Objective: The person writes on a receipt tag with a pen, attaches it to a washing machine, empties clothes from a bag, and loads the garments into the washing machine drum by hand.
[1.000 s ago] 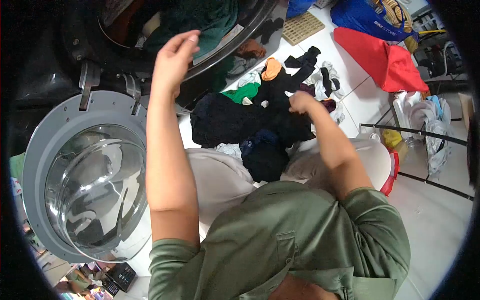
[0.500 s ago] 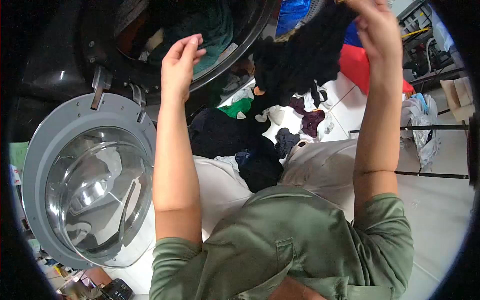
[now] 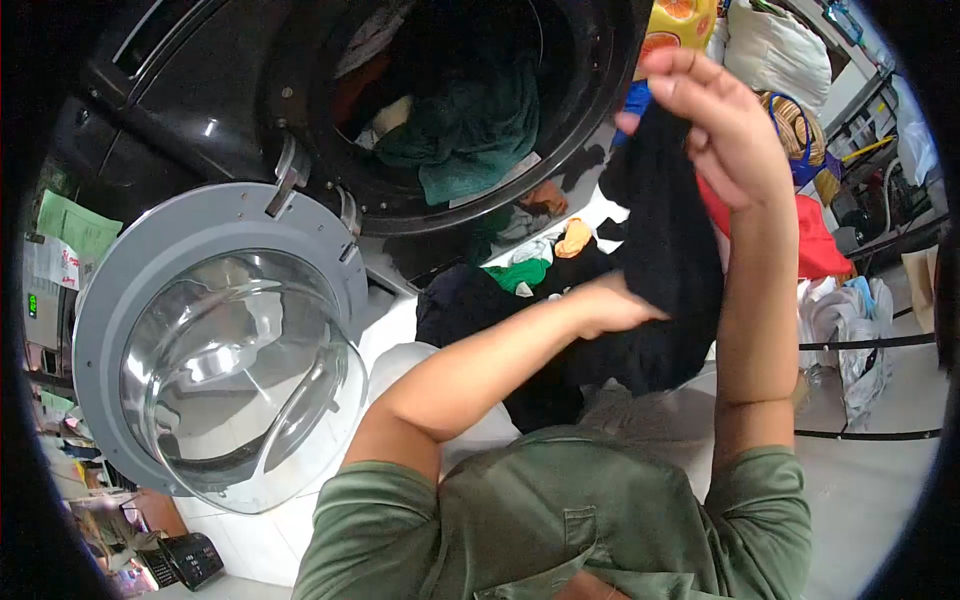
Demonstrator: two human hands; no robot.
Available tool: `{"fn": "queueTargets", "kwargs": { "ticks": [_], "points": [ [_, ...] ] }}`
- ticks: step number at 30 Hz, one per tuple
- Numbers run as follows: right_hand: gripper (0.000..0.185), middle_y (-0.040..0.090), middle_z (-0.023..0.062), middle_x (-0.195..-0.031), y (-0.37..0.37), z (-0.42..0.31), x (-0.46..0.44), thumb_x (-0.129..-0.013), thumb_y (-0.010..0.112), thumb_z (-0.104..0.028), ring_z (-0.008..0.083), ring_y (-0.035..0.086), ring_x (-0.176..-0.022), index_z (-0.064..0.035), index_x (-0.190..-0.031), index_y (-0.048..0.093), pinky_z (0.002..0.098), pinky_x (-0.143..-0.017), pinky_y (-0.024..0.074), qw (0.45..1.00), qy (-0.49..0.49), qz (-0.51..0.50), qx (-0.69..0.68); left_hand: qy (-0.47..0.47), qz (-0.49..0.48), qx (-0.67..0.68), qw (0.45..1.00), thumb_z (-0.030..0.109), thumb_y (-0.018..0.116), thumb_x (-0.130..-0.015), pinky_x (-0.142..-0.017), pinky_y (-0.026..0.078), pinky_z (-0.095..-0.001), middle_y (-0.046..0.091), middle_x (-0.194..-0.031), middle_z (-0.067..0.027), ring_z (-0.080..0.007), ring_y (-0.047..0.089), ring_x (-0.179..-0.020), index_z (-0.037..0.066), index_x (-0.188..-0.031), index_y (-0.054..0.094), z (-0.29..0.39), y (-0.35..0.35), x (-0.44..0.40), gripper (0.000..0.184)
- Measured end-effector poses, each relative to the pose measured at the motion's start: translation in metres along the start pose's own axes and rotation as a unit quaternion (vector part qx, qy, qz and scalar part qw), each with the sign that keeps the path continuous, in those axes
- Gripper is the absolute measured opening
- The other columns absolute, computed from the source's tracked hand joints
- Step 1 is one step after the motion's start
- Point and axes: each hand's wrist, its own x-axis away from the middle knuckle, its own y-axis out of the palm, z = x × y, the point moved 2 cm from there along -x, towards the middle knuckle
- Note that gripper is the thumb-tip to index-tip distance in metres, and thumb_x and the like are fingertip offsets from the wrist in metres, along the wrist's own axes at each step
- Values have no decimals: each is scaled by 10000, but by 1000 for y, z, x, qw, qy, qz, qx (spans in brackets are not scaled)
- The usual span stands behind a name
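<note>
A piece of black clothing (image 3: 665, 230) hangs from my right hand (image 3: 715, 120), which is raised high with its fingers closed on the upper edge. My left hand (image 3: 620, 305) lies against or right beside the hanging cloth, lower down; it is slightly blurred, with fingers stretched out to the right. Below the cloth, a heap of dark clothes (image 3: 450, 310) rests by my legs. A green cloth (image 3: 520, 274) and an orange one (image 3: 573, 238) are on the floor past it. In the washing machine drum lies a dark green cloth (image 3: 475, 130) among other laundry.
The machine's round glass door (image 3: 110, 370) stands swung out at the left. Behind my right forearm is a red bag or cloth (image 3: 820, 240). Crumpled plastic (image 3: 850, 330) hangs by a black rack (image 3: 870, 343) at the right. A yellow patterned bag (image 3: 680, 22) sits at the back.
My left hand has come down and across to the right, from in front of the drum to the black clothing. The clothing now hangs lower and nearer to me. The view has shifted.
</note>
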Motion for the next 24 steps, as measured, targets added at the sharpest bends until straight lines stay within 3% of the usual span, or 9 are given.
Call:
{"fn": "queueTargets", "kwargs": {
  "ticks": [4, 5, 8, 10, 11, 12, 17, 20, 24],
  "points": [
    [268, 621, 22, -894, -39, 40, 24, -896, 622, -148, 86, 584, -797, -17, -1128, 603, 224, -766, 481, 996, 81, -15, 14, -100, 194, 351, 911, 218, 623, -873, -813, 542, -383, 694, -978, -155, -276, 676, -859, 1, -1026, 666, 68, -139, -17, 269],
    [254, 621, 26, -890, -56, 55, 24, -903, 610, -147, 92, 583, -792, -16, -1121, 606, 227, -766, 480, 997, 78, 28, -8, 74, 328, 383, 860, 216, 586, -890, -804, 544, -409, 698, -922, -177, -308, 681, -832, -15, -991, 667, 102, -184, -5, 265],
    [227, 629, 45, -881, -97, 131, 24, -916, 586, -145, 108, 578, -777, -11, -1098, 611, 225, -765, 473, 985, 89, 143, 30, 248, 604, 32, 757, 240, 593, -909, -943, 415, -423, 532, -1315, -133, -215, 511, -1173, 117, -1357, 479, 149, -280, 28, 478],
    [217, 640, 47, -868, -99, 205, 27, -887, 622, -189, 107, 566, -746, -27, -1031, 643, 250, -722, 477, 959, 133, 186, 170, 290, 411, -83, 861, 366, 546, -921, -1114, 147, -523, 311, -1501, -125, -305, 222, -1398, 106, -1493, 202, 173, -218, 42, 716],
    [218, 661, 45, -879, -88, 247, 31, -862, 635, -199, 125, 577, -743, -62, -1030, 659, 282, -691, 488, 939, 170, 164, 249, 81, 506, -25, 858, 292, 589, -897, -1118, 133, -504, 292, -1505, -150, -305, 211, -1399, 91, -1477, 236, 182, -181, 46, 707],
    [225, 686, 80, -907, -63, 272, 36, -840, 636, -194, 169, 624, -775, -96, -1040, 663, 307, -696, 504, 910, 285, 86, 288, 175, 430, -130, 876, 191, 579, -913, -1040, 335, -446, 486, -1327, -180, -275, 468, -1205, 30, -1340, 438, 163, -194, 44, 478],
    [640, 624, 193, -1156, 82, 445, 89, -697, 780, -440, 304, 607, -1070, -26, -1156, 616, 408, -942, 453, 881, 280, -160, 346, 31, 321, -293, 900, 300, 644, -879, -899, 431, -303, 578, -1276, -77, -167, 564, -1067, 97, -1221, 620, 63, -144, 66, 398],
    [1172, 340, 249, -1438, 157, 497, 131, -619, 813, -522, 383, 367, -1318, -12, -1458, 172, 410, -1051, 367, 880, 300, -163, 330, 70, 389, -371, 840, 254, 645, -889, -827, 430, -229, 639, -1131, -95, -116, 574, -928, 66, -1185, 637, 56, -155, 73, 351],
    [948, 510, 256, -1284, 180, 477, 138, -694, 756, -521, 369, 506, -1196, -77, -1416, 331, 433, -981, 416, 807, 341, -272, 398, 62, 411, -298, 859, 243, 629, -904, -759, 445, -233, 643, -1026, -48, -100, 562, -848, 63, -1167, 647, 56, -165, 73, 319]
  ]
}}
